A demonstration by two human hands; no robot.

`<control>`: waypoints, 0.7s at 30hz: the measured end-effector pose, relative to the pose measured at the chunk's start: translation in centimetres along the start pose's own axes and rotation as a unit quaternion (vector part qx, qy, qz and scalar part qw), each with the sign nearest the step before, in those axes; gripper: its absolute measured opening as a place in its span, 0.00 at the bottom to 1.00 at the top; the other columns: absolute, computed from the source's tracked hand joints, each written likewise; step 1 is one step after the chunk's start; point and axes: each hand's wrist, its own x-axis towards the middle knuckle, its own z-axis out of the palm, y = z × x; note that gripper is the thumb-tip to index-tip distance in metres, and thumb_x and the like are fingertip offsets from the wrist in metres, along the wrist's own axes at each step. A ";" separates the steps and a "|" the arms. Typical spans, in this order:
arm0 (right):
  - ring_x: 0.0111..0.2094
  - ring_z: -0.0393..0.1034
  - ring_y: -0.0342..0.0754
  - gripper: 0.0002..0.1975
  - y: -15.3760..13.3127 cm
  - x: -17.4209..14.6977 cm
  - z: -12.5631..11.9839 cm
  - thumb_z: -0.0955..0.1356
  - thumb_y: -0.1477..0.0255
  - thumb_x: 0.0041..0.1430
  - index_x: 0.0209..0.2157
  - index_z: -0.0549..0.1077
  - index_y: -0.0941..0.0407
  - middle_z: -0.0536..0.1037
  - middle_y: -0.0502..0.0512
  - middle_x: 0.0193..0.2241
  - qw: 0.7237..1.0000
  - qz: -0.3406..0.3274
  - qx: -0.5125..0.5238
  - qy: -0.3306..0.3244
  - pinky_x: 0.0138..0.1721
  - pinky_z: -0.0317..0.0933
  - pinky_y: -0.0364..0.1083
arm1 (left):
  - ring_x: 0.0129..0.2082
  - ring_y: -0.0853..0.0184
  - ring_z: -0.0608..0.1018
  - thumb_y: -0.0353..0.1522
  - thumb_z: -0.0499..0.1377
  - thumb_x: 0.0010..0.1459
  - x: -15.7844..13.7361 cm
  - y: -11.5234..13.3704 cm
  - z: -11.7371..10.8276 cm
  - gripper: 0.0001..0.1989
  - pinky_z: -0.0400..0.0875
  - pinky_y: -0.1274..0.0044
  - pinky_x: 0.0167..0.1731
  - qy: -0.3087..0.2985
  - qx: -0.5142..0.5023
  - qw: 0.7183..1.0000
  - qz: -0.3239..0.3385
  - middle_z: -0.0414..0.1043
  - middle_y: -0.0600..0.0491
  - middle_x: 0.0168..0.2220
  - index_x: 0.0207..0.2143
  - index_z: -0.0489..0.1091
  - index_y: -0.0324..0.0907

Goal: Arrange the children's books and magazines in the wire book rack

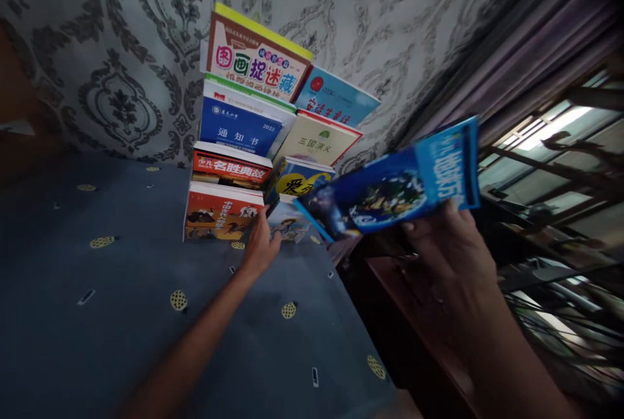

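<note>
In my right hand [455,243] is a blue book [385,185], gripped by its lower edge and tilted above the right side of the table. My left hand [263,243] reaches to the front of the standing books, its fingers at the right edge of a red-orange book [219,214] and its thumb apart, near a pale blue book [287,219]. Behind these stand a red book [231,169], a blue and yellow book [297,178], a dark blue booklet [238,126] and a cream book [319,136]. At the back are a brown, yellow-topped book [258,55] and a light blue book [336,97].
The books stand in two columns on a dark blue tablecloth [121,315] with yellow pineapple prints, against a patterned wall [121,81]. The table's edge runs down on the right. Beyond it are a curtain [487,49] and cluttered shelves [560,211], dim and blurred.
</note>
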 end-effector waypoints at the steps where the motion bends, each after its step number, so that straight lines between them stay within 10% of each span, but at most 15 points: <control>1: 0.30 0.75 0.42 0.25 -0.4 0.9 0.6 0.84 0.62 0.32 0.32 0.76 0.52 0.80 0.46 0.35 1.000 -0.008 0.023 -0.011 0.22 0.68 0.39 | 0.67 0.54 0.64 0.27 0.55 0.54 0.0 -0.1 0.0 0.35 0.56 0.59 0.67 0.004 0.003 1.000 0.004 0.61 0.39 0.66 0.66 0.53 0.39; 7: 0.36 0.78 0.42 0.05 1.7 4.8 3.7 0.75 0.68 0.57 0.34 0.76 0.49 0.83 0.45 0.39 0.993 0.024 0.080 -0.080 0.32 0.73 0.42 | 0.69 0.55 0.59 0.26 0.53 0.54 -0.2 -0.2 0.3 0.37 0.52 0.58 0.69 0.009 0.008 0.999 0.030 0.59 0.42 0.68 0.67 0.55 0.41; 21: 0.36 0.81 0.43 0.06 7.7 7.7 3.7 0.76 0.69 0.56 0.30 0.77 0.48 0.85 0.41 0.34 0.975 0.086 0.177 -0.106 0.35 0.77 0.42 | 0.68 0.56 0.63 0.24 0.53 0.55 -0.6 0.2 1.2 0.34 0.54 0.60 0.69 0.046 0.006 0.999 0.013 0.64 0.42 0.64 0.66 0.58 0.41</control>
